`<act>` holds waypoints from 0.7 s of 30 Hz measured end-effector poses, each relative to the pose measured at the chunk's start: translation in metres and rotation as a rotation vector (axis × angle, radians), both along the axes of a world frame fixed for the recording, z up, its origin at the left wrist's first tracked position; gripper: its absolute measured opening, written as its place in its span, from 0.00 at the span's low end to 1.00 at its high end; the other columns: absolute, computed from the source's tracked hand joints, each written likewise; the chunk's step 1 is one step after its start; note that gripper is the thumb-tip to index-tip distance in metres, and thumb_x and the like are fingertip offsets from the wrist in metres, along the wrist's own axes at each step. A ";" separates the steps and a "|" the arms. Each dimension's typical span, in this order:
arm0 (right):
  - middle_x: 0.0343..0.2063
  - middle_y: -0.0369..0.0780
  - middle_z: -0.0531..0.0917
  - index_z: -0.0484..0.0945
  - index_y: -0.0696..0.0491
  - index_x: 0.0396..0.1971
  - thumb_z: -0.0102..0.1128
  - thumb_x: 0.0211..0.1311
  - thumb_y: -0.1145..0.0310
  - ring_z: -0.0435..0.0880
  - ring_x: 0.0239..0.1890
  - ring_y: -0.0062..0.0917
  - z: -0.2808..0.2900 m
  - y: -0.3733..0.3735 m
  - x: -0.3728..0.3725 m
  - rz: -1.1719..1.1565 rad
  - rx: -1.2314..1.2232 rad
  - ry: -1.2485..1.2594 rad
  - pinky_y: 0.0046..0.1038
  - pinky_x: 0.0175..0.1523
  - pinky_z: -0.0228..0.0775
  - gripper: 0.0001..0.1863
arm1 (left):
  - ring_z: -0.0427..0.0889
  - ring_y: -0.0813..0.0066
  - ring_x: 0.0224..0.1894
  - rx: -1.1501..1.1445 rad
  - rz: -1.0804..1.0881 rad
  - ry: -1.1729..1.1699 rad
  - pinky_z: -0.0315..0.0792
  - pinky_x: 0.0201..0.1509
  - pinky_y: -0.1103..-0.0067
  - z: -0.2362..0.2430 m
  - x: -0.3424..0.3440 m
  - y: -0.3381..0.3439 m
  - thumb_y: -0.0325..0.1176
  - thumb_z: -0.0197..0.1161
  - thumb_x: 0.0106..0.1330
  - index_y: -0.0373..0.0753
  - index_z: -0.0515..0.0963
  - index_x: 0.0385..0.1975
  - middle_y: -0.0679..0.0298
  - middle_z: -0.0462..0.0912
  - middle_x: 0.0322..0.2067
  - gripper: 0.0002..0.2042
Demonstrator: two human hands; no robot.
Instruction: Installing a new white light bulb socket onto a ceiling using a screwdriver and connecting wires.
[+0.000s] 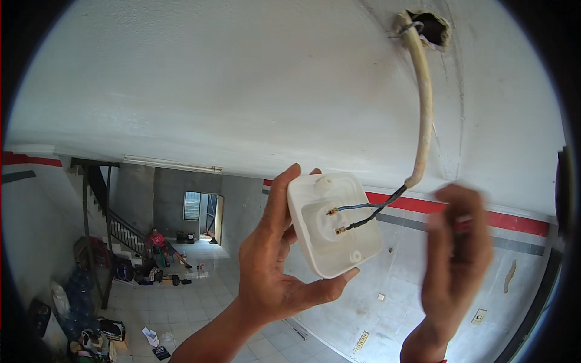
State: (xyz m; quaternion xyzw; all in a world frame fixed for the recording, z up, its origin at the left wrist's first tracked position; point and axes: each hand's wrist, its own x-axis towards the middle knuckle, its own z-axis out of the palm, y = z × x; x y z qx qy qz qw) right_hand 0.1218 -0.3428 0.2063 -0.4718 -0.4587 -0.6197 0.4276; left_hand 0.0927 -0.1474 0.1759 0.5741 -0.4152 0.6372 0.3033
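I see the white box (318,233) pinched in the left hand (272,266) — its wires (363,206) slant up-right to the cable (425,109). The right hand (457,260) is apart, right of the box — too blurred to tell if it's pinching.

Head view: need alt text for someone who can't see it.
The left hand holds a white plastic housing; a blue wire and a black wire reach its two brass-coloured terminals from a pale cable hanging at a ceiling hole. The right hand, blurred, is raised nearby. Far below, a person sits near clutter.
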 end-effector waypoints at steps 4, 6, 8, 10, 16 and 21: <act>0.17 0.39 0.77 0.81 0.57 0.32 0.67 0.47 0.83 0.74 0.15 0.24 0.007 0.022 0.010 0.058 -0.167 -0.109 0.22 0.21 0.62 0.10 | 0.71 0.54 0.61 -0.017 -0.080 0.032 0.73 0.60 0.63 0.001 -0.005 0.004 0.31 0.77 0.45 0.29 0.45 0.69 0.40 0.65 0.61 0.54; 0.20 0.39 0.81 0.84 0.57 0.32 0.67 0.50 0.83 0.75 0.17 0.21 0.009 0.024 0.008 -0.030 -0.250 -0.115 0.19 0.22 0.64 0.09 | 0.71 0.54 0.61 -0.032 -0.061 0.030 0.73 0.60 0.63 0.000 -0.008 0.008 0.31 0.77 0.45 0.29 0.45 0.69 0.40 0.64 0.61 0.54; 0.19 0.38 0.79 0.84 0.56 0.32 0.68 0.48 0.82 0.75 0.17 0.21 0.008 0.019 0.004 -0.114 -0.247 -0.130 0.19 0.22 0.64 0.10 | 0.72 0.54 0.60 -0.041 -0.053 0.029 0.73 0.60 0.63 0.000 -0.007 0.006 0.31 0.77 0.44 0.29 0.46 0.69 0.40 0.64 0.61 0.54; 0.18 0.38 0.78 0.84 0.55 0.31 0.70 0.46 0.82 0.75 0.17 0.20 0.008 0.017 0.004 -0.191 -0.249 -0.147 0.20 0.21 0.64 0.11 | 0.72 0.54 0.60 -0.048 -0.082 0.024 0.74 0.60 0.63 -0.001 -0.006 0.004 0.31 0.77 0.44 0.29 0.46 0.69 0.40 0.64 0.61 0.54; 0.17 0.36 0.77 0.85 0.54 0.30 0.71 0.41 0.82 0.74 0.17 0.20 0.009 0.016 0.011 -0.256 -0.270 -0.233 0.21 0.20 0.64 0.12 | 0.73 0.55 0.59 -0.039 -0.055 0.011 0.75 0.59 0.65 -0.001 -0.003 0.002 0.31 0.77 0.45 0.29 0.45 0.69 0.40 0.63 0.62 0.53; 0.18 0.36 0.77 0.83 0.55 0.28 0.71 0.39 0.82 0.75 0.17 0.22 0.015 0.023 0.014 -0.145 -0.262 -0.277 0.22 0.21 0.64 0.12 | 0.72 0.56 0.61 -0.061 -0.093 0.033 0.73 0.60 0.65 -0.004 0.001 0.001 0.31 0.76 0.46 0.29 0.44 0.69 0.42 0.63 0.63 0.54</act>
